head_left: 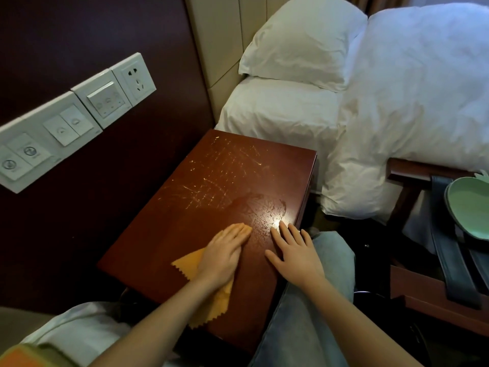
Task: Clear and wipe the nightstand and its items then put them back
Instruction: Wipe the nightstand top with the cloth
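The dark red wooden nightstand (pixel 211 181) stands between the wall and the bed, its top scratched and bare of items, with a damp smear near its right front. An orange cloth (pixel 211 303) with zigzag edges lies on the near part of the top. My left hand (pixel 225 252) presses flat on the cloth, fingers straight. My right hand (pixel 293 250) rests flat on the top near the right edge, fingers spread, holding nothing.
A bed with a white pillow (pixel 301 41) and duvet (pixel 412 107) lies to the right. A wall panel of switches and a socket (pixel 71 120) is on the left. A wooden chair (pixel 423 292) at the right holds a green dish (pixel 471 207).
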